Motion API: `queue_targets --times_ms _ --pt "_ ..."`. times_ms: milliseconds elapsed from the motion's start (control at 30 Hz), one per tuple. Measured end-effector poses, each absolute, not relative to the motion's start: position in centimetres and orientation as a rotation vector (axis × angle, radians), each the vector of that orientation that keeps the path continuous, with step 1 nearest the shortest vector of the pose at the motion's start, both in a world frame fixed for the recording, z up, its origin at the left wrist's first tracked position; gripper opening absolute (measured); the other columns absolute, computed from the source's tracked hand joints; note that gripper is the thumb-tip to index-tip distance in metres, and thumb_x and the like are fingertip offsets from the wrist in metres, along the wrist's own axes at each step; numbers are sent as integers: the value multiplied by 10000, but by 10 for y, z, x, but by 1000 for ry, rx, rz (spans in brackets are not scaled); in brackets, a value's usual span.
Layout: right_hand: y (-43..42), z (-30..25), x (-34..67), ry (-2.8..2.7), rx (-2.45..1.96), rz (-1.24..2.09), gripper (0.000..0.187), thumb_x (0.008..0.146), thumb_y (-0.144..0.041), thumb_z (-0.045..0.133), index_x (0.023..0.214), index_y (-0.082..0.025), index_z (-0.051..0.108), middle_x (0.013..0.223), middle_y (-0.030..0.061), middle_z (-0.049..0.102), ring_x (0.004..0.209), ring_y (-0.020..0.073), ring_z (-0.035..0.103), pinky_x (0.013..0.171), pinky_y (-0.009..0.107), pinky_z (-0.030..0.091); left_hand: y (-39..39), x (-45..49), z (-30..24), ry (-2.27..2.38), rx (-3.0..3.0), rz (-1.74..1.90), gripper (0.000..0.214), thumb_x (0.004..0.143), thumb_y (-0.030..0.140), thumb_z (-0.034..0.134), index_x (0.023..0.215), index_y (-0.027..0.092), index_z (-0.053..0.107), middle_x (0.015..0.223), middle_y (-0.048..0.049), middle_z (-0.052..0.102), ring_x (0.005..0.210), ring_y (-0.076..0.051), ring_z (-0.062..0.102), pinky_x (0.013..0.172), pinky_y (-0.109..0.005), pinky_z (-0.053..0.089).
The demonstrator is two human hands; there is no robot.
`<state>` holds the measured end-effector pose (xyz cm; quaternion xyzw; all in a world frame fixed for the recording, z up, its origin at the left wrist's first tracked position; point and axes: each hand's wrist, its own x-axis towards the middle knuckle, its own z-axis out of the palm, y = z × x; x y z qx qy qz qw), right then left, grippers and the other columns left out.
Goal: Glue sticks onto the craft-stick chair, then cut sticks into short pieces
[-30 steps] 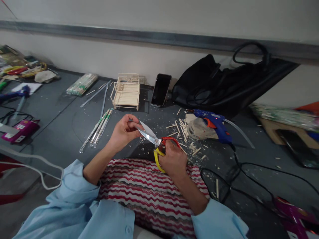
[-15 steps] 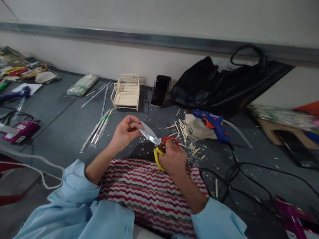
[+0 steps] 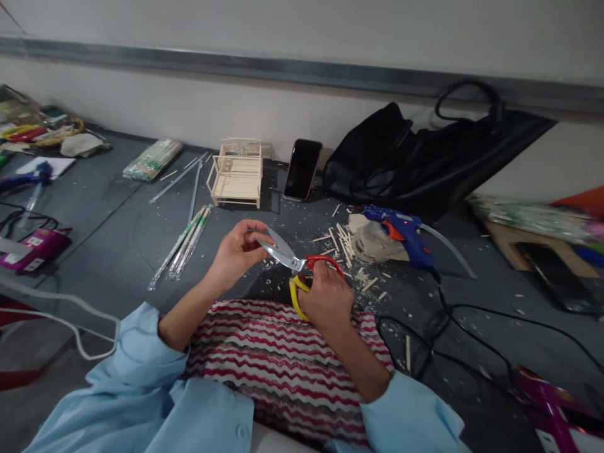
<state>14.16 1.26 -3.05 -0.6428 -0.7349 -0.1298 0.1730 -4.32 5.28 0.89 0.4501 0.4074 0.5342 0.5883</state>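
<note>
My right hand (image 3: pixel 328 294) is closed around the red and yellow handles of a pair of scissors (image 3: pixel 284 255), whose blades stand slightly apart and point to the left. At the blade tips my left hand (image 3: pixel 240 253) is pinched, thumb against fingers; whatever lies between them is too small or hidden to make out. Beyond my hands a small wooden stick model (image 3: pixel 237 179), shaped like a bench or bed with rails, stands on the grey table. Cut stick pieces (image 3: pixel 343 242) and chips lie to the right of the scissors.
A blue glue gun (image 3: pixel 401 229) rests on the right, its black cable trailing across the table. Wrapped sticks (image 3: pixel 185 245) and a packet (image 3: pixel 153 159) lie left. A phone (image 3: pixel 302 168) leans upright near a black bag (image 3: pixel 396 157). Striped cloth (image 3: pixel 283 358) covers my lap.
The view has shifted very slightly. My hands and the scissors keep almost the same pose, with the blades still slightly apart at my left fingertips.
</note>
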Motion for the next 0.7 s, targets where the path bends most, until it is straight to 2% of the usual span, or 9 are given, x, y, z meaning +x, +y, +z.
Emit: queue_targets --times_ms 200,700 --pt "13 -30 143 -2083 -1788 -340 168 761 -300 513 825 -153 562 724 71 607 708 193 537 627 278 343 53 -46 12 995 1095 1205 424 610 173 748 967 161 521 729 16 672 655 -119 639 663 -250 515" --pt "14 -33 144 -2072 -1711 -446 158 775 -292 496 800 -155 569 666 53 598 635 176 527 591 270 322 52 -48 15 985 1130 1192 435 605 160 745 941 181 470 704 19 685 629 -121 641 640 -243 511"
